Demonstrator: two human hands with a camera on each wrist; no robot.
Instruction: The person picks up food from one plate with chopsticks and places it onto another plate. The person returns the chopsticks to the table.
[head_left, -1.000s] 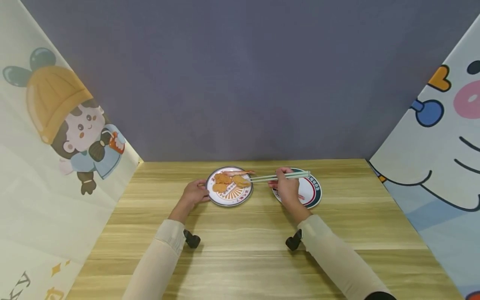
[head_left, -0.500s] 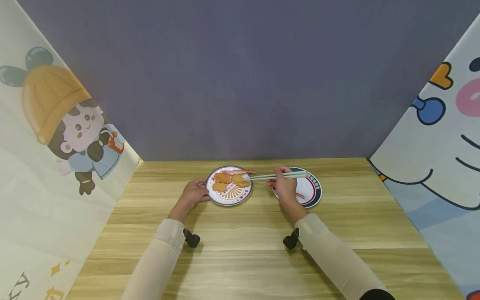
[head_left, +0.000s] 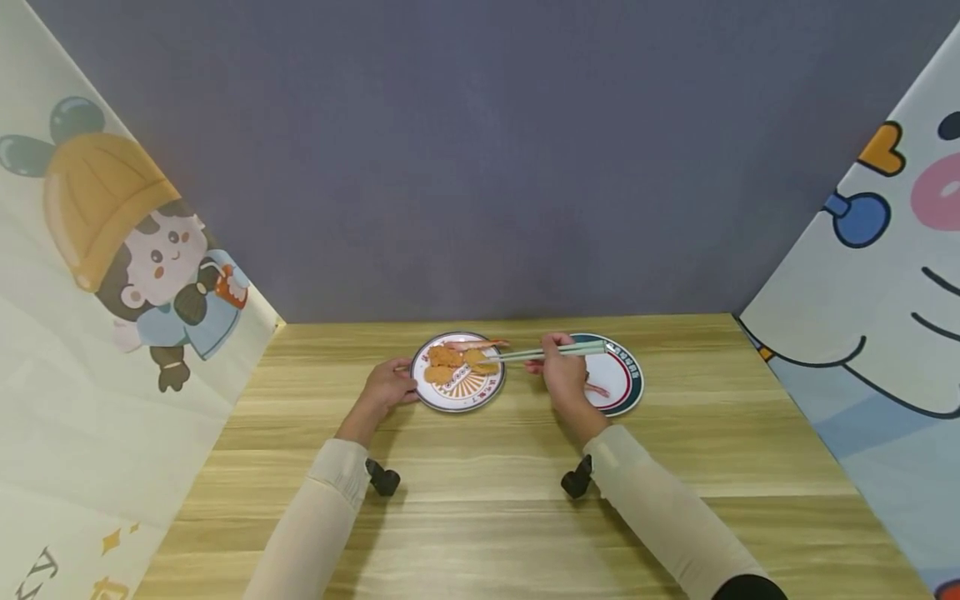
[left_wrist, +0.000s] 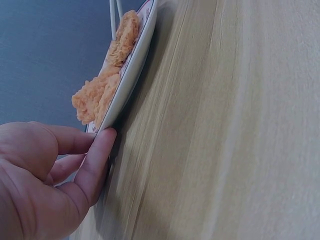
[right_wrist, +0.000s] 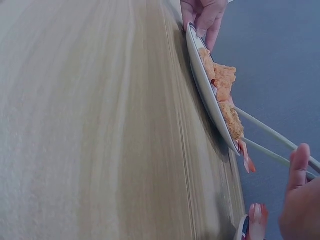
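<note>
In the head view, my left hand [head_left: 387,385] pinches the left rim of a white, dark-edged plate [head_left: 459,407]; the left wrist view shows thumb and fingers on either side of it. Several pieces of fried chicken [head_left: 445,357] lie on this plate, and a shrimp [head_left: 477,343] with a reddish tail lies along its back edge. My right hand [head_left: 564,375] holds a pair of pale green chopsticks [head_left: 517,355] pointing left. Their tips stand on either side of the rightmost fried piece [right_wrist: 232,120] in the right wrist view; firm contact cannot be told.
Partly under the right hand sits a second plate [head_left: 617,383], green-rimmed, with a red-and-white shrimp [head_left: 596,389] on it. Both plates are near the back of the wooden table [head_left: 480,500], before a grey wall [head_left: 480,167]. Printed panels [head_left: 67,400] flank the sides.
My right hand has shifted left, and the chopsticks' tips have slid farther left over the rightmost fried piece. More of the second plate shows. The left hand and its plate stay in place.
</note>
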